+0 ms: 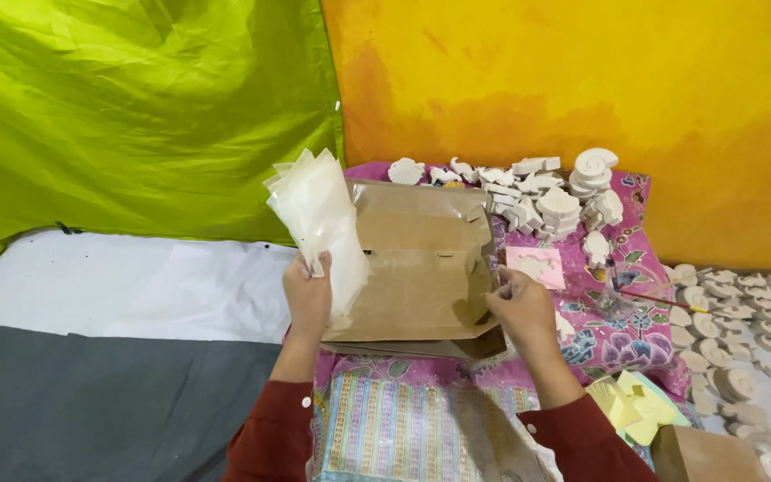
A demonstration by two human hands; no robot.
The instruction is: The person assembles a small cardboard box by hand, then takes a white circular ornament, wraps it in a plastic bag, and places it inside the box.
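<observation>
- Sleeves [271, 436], nearest, cut off by the frame's bottom edge.
- Left hand [307, 295] grips plastic bags [319, 223], overlapping the cardboard box [421, 268].
- Right hand [521, 308] pinches the box's right edge; fingertips partly hidden.
- White plaster shapes [546, 196] behind the box.

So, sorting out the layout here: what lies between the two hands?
In the head view, the open brown cardboard box spans the stretch between the left hand and right hand.

One cardboard box [421, 268], perhaps forty white plaster figures [557, 203].

An open brown cardboard box [421, 268] lies centre, clear plastic bags [319, 219] upright beside its left edge.
</observation>
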